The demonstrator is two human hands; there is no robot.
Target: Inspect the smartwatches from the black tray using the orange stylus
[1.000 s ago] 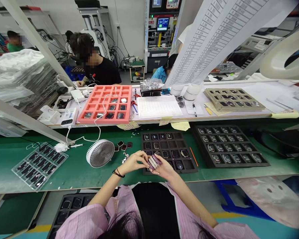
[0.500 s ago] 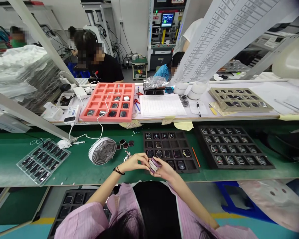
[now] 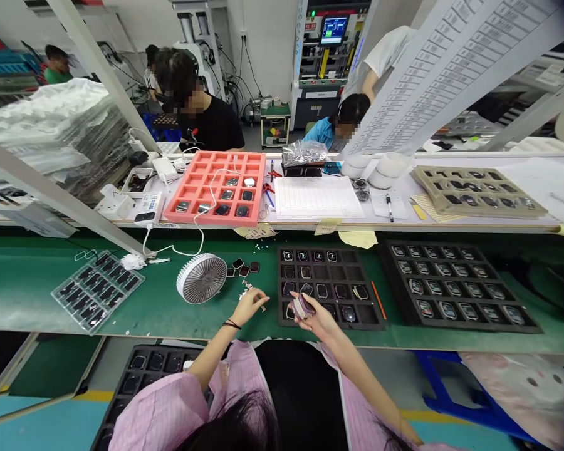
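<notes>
My right hand (image 3: 320, 321) is closed around a small purple and white watch-sized piece (image 3: 302, 307); its exact kind is hard to make out. The piece is tilted in the fingers, above the front left part of a black foam tray (image 3: 329, 274) with square watch bodies. To the left, my left hand (image 3: 250, 305) hovers over the green bench, apart from the right, with its fingertips pinched together. Whether anything is between them is too small to tell. Small pale pieces (image 3: 245, 289) lie scattered just behind it, and several dark watch cases (image 3: 244, 270) lie farther back.
A white fan (image 3: 201, 279) stands left of my hands, beside a clear tray of dark parts (image 3: 98, 291). To the right are an orange stick (image 3: 378, 299) and a second watch tray (image 3: 455, 285). A shelf edge (image 3: 310, 227) crosses behind, carrying a pink tray (image 3: 188, 194). Co-workers sit beyond.
My left hand has come away from the piece and moved left toward the small pale pieces. My right hand still holds the piece. The whole view has shifted slightly.
</notes>
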